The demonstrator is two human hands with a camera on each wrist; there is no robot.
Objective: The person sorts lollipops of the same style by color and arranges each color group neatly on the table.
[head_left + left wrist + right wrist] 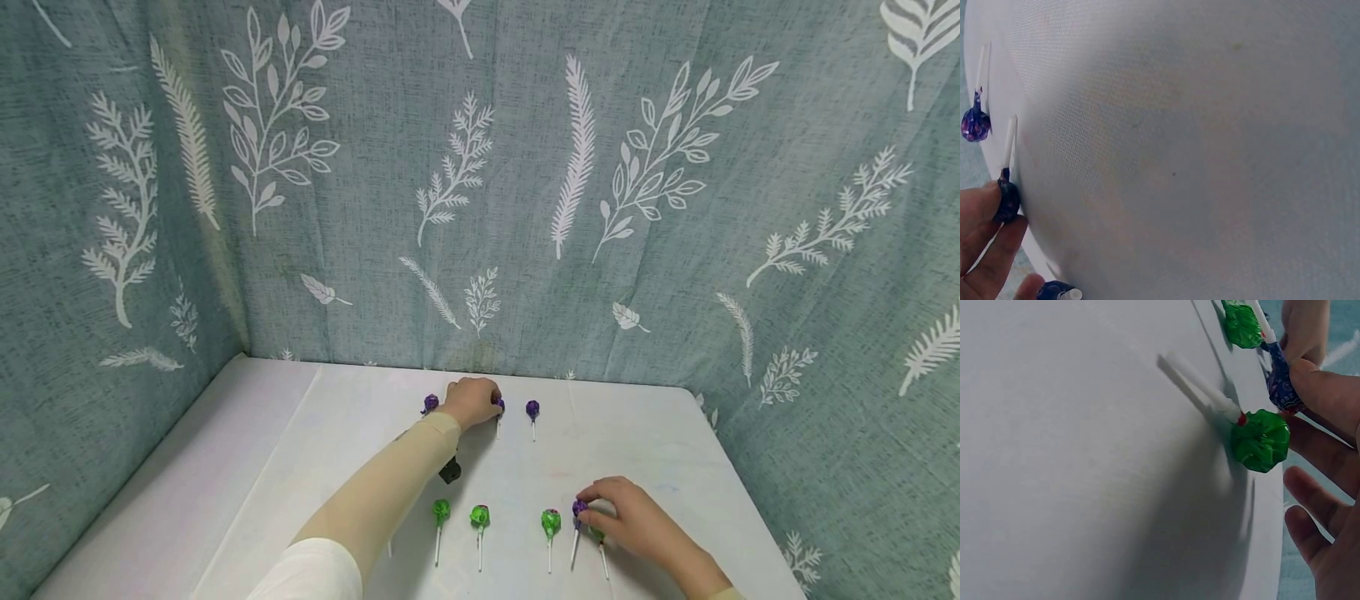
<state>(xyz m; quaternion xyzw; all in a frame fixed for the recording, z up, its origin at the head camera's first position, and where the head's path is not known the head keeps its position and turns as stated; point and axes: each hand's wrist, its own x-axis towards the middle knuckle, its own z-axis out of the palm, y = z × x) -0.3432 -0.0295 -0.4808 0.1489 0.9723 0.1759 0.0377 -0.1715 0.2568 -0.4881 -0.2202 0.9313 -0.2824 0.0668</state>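
Note:
At the back of the white table, my left hand (471, 402) pinches a purple lollipop (499, 408) by its wrapped head, its white stick pointing toward me. In the left wrist view, thumb and fingers hold that lollipop's head (1007, 201). Other purple lollipops (532, 408) (430, 403) lie on either side of it. At the front right, my right hand (633, 515) pinches another purple lollipop (579, 507) between thumb and finger, between two green ones. The right wrist view shows its wrapper (1282, 381) in the fingertips, beside a green lollipop (1261, 441).
Green lollipops (441, 510) (480, 517) (551, 522) (597, 534) form a front row, sticks toward me. A white stick (389, 548) shows beside my left forearm, which hides its head. A black object (450, 471) shows under that forearm. A leaf-patterned curtain (510, 208) borders the table.

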